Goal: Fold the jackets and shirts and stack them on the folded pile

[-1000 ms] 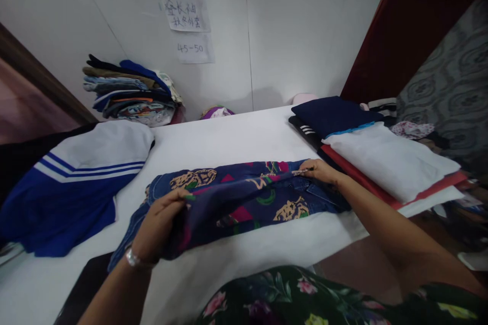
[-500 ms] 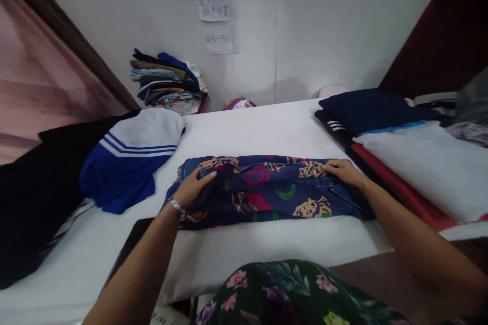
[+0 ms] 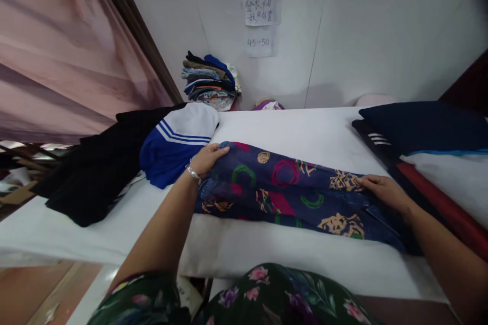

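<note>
A dark blue denim garment (image 3: 284, 188) with a print of green and magenta rings and tan figures lies lengthwise across the white table in the head view, folded into a long band. My left hand (image 3: 208, 160), a bracelet at its wrist, pinches the far left corner of the cloth between thumb and fingers. At the other end, my right hand (image 3: 385, 194) grips the far edge, its thumb on top. The cloth between them is fairly flat, sloping down to the right. Fingers under the fabric are hidden.
On the left lie a blue and white striped garment (image 3: 181, 134) and black clothes (image 3: 102, 162). A stack of folded clothes (image 3: 209, 81) stands at the back. Navy garments (image 3: 423, 122), a white one (image 3: 450, 172) and a red one (image 3: 438, 198) are piled right of the white table (image 3: 297, 132).
My left hand has drawn the garment's left end up and outward, and the cloth is smoother and straighter. My right hand keeps its grip. The camera view has turned left.
</note>
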Tool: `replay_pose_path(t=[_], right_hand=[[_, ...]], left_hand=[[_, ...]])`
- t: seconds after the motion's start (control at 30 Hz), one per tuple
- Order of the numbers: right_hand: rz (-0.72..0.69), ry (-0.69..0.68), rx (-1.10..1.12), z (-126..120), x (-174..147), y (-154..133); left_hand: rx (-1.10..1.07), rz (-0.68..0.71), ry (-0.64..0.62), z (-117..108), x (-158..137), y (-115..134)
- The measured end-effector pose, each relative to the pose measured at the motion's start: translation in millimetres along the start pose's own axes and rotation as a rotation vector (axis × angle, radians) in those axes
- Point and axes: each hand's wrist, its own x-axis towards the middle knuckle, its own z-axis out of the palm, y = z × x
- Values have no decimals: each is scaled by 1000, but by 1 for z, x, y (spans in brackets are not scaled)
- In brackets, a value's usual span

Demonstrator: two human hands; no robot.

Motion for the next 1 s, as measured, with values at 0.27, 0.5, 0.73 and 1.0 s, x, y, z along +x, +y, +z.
replay_pose_path(t=[0.27,0.5,0.73,1.0], right_hand=[[70,34,-308,9,17,-9],[56,42,-375,10,21,-9],[45,48,-529,15,27,-10],[26,63,-666,19,28,-17]], left_hand=[[804,-42,229,14,46,-48],[871,-1,304,18,40,-58],[1109,-81,283,31,30,-67],[1124,-93,330,28,30,-66]])
